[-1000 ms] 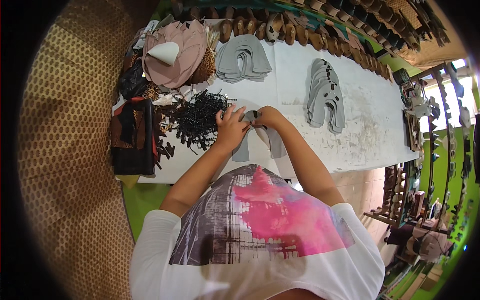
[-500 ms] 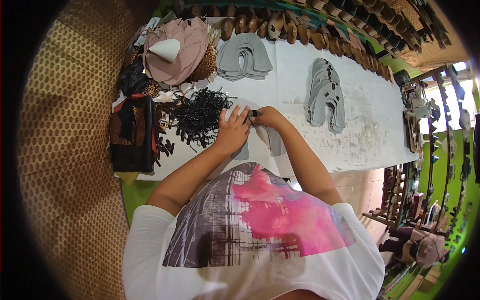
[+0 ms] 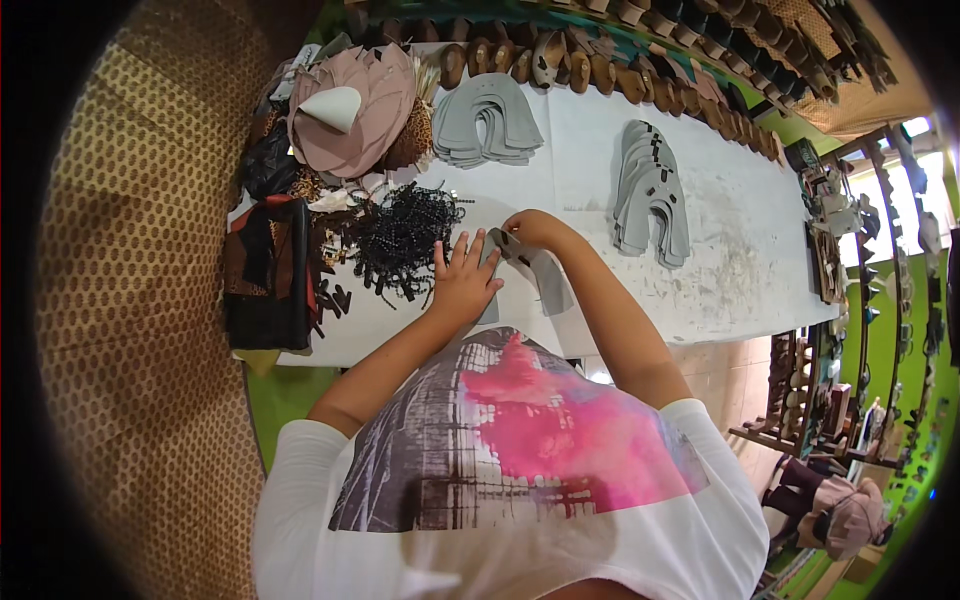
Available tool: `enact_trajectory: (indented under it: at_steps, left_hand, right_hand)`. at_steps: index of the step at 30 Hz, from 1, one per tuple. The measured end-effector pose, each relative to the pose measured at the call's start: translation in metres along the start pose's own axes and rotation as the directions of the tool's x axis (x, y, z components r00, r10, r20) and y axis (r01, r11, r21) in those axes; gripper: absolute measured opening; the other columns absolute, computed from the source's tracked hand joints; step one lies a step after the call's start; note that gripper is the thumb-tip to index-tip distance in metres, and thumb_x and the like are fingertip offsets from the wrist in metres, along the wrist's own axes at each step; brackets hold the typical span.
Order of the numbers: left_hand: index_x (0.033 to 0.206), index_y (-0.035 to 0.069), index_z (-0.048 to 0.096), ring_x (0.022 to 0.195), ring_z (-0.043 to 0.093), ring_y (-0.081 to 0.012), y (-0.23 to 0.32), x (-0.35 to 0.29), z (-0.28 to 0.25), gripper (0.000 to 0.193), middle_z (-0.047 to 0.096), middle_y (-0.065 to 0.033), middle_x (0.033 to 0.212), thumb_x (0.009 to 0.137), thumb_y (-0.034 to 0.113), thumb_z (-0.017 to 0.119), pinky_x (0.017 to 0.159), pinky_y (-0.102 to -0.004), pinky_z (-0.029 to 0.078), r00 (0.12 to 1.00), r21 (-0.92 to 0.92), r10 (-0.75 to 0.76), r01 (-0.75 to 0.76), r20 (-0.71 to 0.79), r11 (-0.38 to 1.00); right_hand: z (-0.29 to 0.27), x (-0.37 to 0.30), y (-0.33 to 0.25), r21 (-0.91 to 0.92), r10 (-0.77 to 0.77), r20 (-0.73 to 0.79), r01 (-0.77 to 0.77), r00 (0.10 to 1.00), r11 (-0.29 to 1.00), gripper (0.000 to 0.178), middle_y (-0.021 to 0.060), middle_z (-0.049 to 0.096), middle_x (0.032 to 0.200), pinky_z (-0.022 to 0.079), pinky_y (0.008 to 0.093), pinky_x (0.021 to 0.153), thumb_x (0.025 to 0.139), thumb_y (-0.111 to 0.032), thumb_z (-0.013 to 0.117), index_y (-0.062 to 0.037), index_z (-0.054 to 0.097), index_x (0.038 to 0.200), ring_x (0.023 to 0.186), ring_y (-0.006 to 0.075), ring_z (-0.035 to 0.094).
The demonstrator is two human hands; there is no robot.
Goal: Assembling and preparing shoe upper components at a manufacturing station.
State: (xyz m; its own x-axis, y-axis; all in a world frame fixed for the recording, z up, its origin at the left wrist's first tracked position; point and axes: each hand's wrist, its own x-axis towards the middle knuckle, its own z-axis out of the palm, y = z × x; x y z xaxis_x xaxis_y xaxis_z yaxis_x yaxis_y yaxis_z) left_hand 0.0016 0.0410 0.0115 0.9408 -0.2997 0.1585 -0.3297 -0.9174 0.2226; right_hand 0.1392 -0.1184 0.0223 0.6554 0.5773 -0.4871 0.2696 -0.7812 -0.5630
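Observation:
On the white-covered table right in front of me lies a grey U-shaped piece [image 3: 546, 275], like a shoe upper, with dark patches at its curved top. My left hand [image 3: 464, 284] rests flat on its left side, fingers spread. At the top edge, my right hand [image 3: 534, 228] has its fingers bent together beside the dark patches; whatever is between the fingertips is too small to make out. A tangled heap of black beaded-looking strips [image 3: 405, 238] lies just left of my left hand. Farther right, a stack of similar grey pieces [image 3: 650, 195] carries small dark patches.
Another stack of plain grey pieces [image 3: 487, 118] lies at the back. Pink cut pieces [image 3: 352, 110] with a white cone are piled back left, above a dark box-like item [image 3: 268, 275]. Brown shoe lasts [image 3: 602, 73] line the far edge. A person [image 3: 840, 510] is at lower right.
My left hand has slid slightly down, away from the top of the grey piece. My right fingers have curled closer at its top edge, and the piece has turned a little.

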Motion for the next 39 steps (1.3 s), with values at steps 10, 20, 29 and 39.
enact_trajectory:
  at_steps: [10, 20, 29, 39]
  left_hand:
    - [0.13, 0.021, 0.044, 0.129, 0.025, -0.0331, 0.001, -0.006, 0.007, 0.048, 0.029, -0.0153, 0.14, 0.087, 0.042, 0.045, 0.101, -0.0602, 0.007, 0.998, -0.001, -0.055, 0.055, 0.008, 0.998]
    - [0.136, 0.009, 0.032, 0.128, 0.026, -0.0321, 0.001, -0.008, 0.009, 0.061, 0.032, -0.0149, 0.139, 0.088, 0.044, 0.043, 0.102, -0.0585, 0.007, 0.998, 0.034, -0.07, 0.07, 0.001, 0.997]
    - [0.13, 0.008, 0.038, 0.126, 0.029, -0.0313, 0.003, -0.01, 0.009, 0.054, 0.036, -0.0138, 0.135, 0.088, 0.042, 0.044, 0.102, -0.0584, 0.008, 0.997, 0.025, -0.035, 0.036, -0.062, 0.999]
    - [0.125, 0.009, 0.044, 0.125, 0.031, -0.0309, 0.004, -0.009, 0.005, 0.048, 0.038, -0.0132, 0.133, 0.088, 0.039, 0.045, 0.101, -0.0596, 0.011, 0.997, 0.005, -0.023, 0.024, -0.076, 1.0]
  right_hand:
    - [0.004, -0.013, -0.024, -0.26, 0.087, -0.132, -0.12, 0.987, 0.958, 0.022, 0.0079, 0.066, 0.091, 0.048, 0.0347, 0.073, 0.074, -0.02, 0.057, -0.0153, 0.068, 0.093, 0.084, 0.0256, 0.062]
    - [0.008, -0.006, -0.016, -0.207, 0.113, -0.157, -0.145, 0.981, 0.967, 0.024, 0.0105, 0.066, 0.087, 0.048, 0.0366, 0.072, 0.074, -0.027, 0.057, -0.012, 0.069, 0.089, 0.081, 0.0278, 0.062]
    - [-0.005, -0.001, -0.012, -0.246, 0.188, -0.039, -0.192, 0.981, 0.95, 0.027, 0.0096, 0.065, 0.097, 0.048, 0.0369, 0.08, 0.073, -0.022, 0.053, -0.0132, 0.068, 0.094, 0.093, 0.0284, 0.061]
    - [-0.011, -0.002, -0.007, 0.247, 0.267, -0.013, -0.255, 0.964, 0.935, 0.082, 0.0235, 0.063, 0.08, 0.046, 0.0393, 0.074, 0.071, -0.076, 0.042, 0.0012, 0.068, 0.083, 0.079, 0.0362, 0.06]
